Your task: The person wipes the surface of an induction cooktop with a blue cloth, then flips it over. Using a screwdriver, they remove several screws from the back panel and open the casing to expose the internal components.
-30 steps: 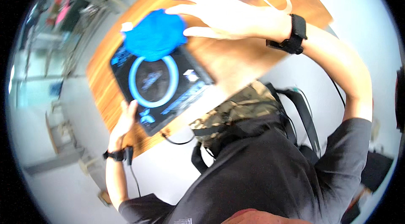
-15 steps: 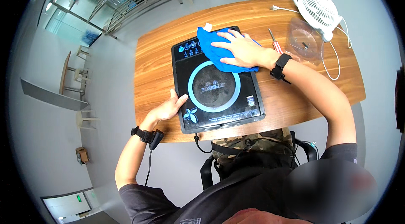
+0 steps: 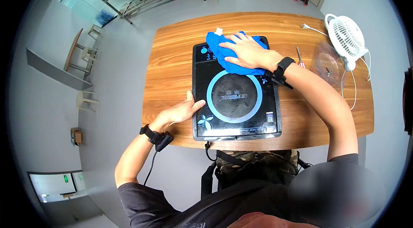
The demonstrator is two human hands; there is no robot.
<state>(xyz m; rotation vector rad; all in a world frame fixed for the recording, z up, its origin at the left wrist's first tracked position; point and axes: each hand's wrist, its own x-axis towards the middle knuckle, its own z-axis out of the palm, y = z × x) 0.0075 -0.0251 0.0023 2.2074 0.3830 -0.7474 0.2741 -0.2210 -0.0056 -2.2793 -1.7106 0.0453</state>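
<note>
A black induction cooktop with a blue ring lies on the wooden table. A blue cloth is spread over the cooktop's far end. My right hand lies flat on the cloth, fingers spread, pressing it down. My left hand rests on the table against the cooktop's left edge, thumb touching the rim. Both wrists carry black bands.
A white desk fan stands at the table's far right with its cord trailing. A clear plastic container and a screwdriver lie beside it. Chairs and stools stand on the grey floor beyond the table.
The view has steadied from a tilted one. My right hand and the cloth stay on the cooktop's far end; the left hand keeps to its left edge.
</note>
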